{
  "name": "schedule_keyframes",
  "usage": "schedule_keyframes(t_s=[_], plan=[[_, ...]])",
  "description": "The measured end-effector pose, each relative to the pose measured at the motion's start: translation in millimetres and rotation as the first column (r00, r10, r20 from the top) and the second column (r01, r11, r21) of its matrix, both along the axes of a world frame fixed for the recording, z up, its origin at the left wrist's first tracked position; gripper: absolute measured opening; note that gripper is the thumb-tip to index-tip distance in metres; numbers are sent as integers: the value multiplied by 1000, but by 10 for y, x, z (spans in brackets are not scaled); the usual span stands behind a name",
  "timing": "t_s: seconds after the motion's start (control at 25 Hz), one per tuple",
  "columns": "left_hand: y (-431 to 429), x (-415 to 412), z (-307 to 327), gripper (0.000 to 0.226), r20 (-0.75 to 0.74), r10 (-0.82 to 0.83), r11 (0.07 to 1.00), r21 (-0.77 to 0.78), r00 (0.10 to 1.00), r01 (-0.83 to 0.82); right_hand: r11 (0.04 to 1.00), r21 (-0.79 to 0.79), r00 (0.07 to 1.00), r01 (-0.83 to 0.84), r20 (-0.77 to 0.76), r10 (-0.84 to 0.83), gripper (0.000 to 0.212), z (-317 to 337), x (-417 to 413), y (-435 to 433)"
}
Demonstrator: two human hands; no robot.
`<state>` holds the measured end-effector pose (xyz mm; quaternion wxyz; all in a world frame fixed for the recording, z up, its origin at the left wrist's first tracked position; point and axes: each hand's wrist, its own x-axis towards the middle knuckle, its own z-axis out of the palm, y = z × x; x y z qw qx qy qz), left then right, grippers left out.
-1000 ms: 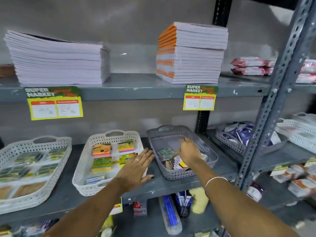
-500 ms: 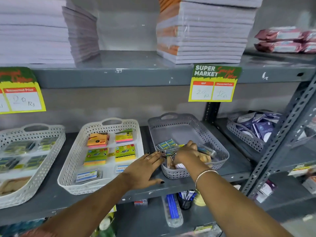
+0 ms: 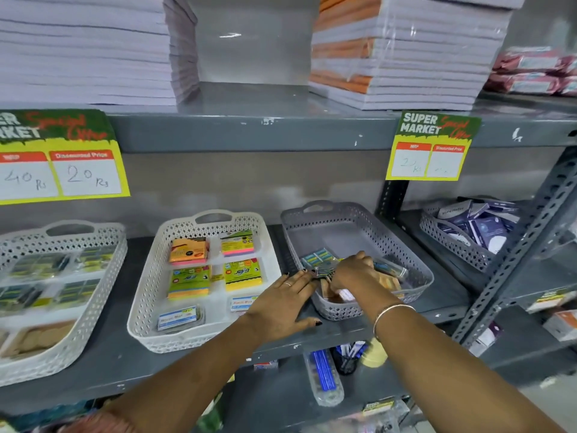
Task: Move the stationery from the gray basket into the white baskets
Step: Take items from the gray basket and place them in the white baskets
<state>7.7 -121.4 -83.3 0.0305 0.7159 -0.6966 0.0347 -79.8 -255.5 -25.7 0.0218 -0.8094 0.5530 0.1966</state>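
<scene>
Stationery [image 3: 318,259] sits low in the gray basket [image 3: 349,220], piled at its near end, small plastic-wrapped packets with teal labels on top, and the far half of the basket floor is bare. That basket stands on a gray metal shelf [image 3: 218,364] with chipped paint, in front of a plain gray wall, and a perforated steel upright [image 3: 527,242] slants up on the right. Two white baskets share the shelf: the middle one [image 3: 146,295] just beside the gray one, the other [image 3: 71,335] further left, both latticed plastic with cut-out handles. In the middle white basket I count four pads of bright sticky notes in two rows and two flat clear boxes with blue-and-white labels in front. The right hand [image 3: 352,271] reaches down into the gray basket, fingers curled over the packets, but whether it grips one I cannot tell. The left hand [image 3: 281,304] lies flat with fingers pressed together, its dark-nailed fingertips touching the gray basket's near left rim, a ring on one finger. A thin bangle [image 3: 390,314] circles the right wrist. Above, two tall stacks of paper-edged notebooks rest on the upper shelf, and two yellow-and-green price tags [image 3: 432,145] hang from its edge.
</scene>
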Motion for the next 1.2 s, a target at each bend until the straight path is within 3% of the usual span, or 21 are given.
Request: schedule_keyframes(t_s=[0.24,0.44,0.56,0.64,0.8,1.2], plan=[[590,346,137,71,1,306,947,-108,952,-304,990,-94,978,-106,172,121,96,410,383,-2],[1403,649,176,119,-61,594,795,-107,802,-597,938,-160,875,-309,340,346,87,486,1056,378],[1688,741,104,126,-35,661,748,-51,750,-662,897,-123,829,-425,344,440,87,298,1386,642],[1739,778,46,117,-50,662,747,-36,748,-664,873,-69,815,-483,330,477,86,108,1523,761],[1752,793,-62,65,-107,689,719,-20,716,-695,851,-8,828,-525,227,513,87,-224,1692,864],[1778,799,-168,68,-163,680,710,-95,715,-697,854,13,847,-520,137,513,84,-454,1750,782]])
